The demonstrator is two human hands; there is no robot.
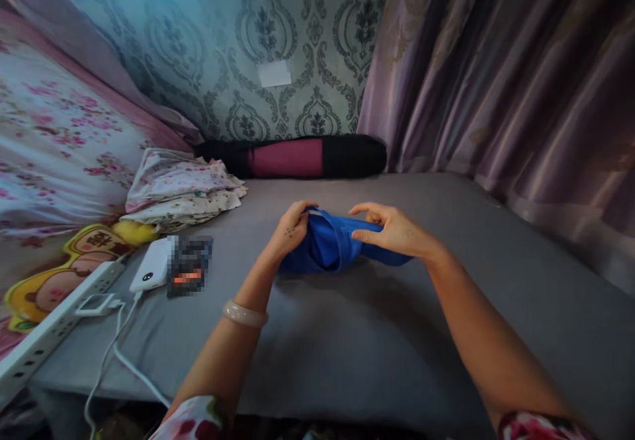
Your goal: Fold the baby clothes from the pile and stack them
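Note:
A bunched blue garment [325, 248] with a round, banded opening is held just above the grey bed surface [347, 347]; folds hide its full shape, so its exact kind cannot be made out. My left hand [294, 228] is closed on the garment's upper left edge by the opening. On the other side, my right hand [389, 228] is beside the cloth, thumb and fingers apart with a gap between them. Part of the blue fabric lies behind and below the right hand. A pale bangle [245, 314] circles my left wrist.
On the left are folded printed cloths [183, 188], a white power bank [153, 264] with a cable, a blurred dark item [190, 266], a power strip [59, 317] and a yellow cushion [49, 288]. A black and maroon bolster [288, 157] lies along the wall; curtains [471, 76] hang right.

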